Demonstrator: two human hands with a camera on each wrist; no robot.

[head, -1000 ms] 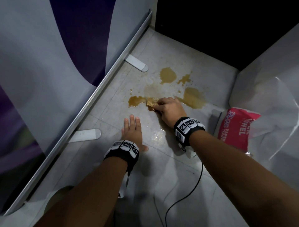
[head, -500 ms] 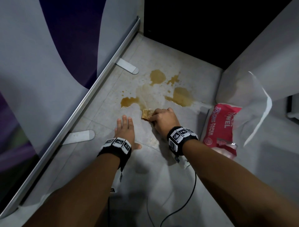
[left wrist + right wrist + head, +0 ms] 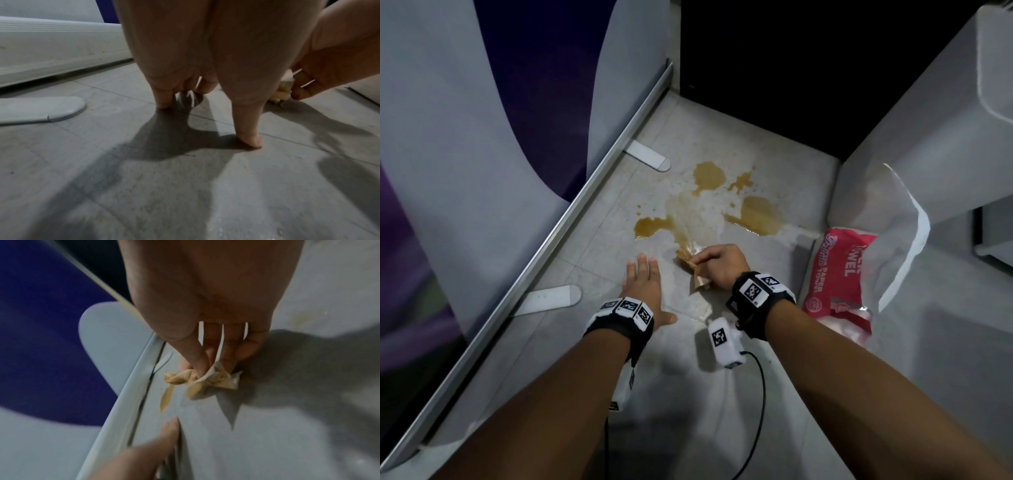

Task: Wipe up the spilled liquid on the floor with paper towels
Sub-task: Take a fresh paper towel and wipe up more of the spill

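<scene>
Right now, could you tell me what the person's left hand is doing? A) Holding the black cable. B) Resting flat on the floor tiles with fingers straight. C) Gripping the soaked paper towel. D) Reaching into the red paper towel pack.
B: the left hand lies palm-down on the floor with straight fingers, holding nothing, while the right hand pinches the brown-soaked paper towel.

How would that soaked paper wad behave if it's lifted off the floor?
The paper towel, pinched by the right hand, looks crumpled and stained brown, so it would probably sag limply. Being wet, it may tear or drip on the floor.
</scene>
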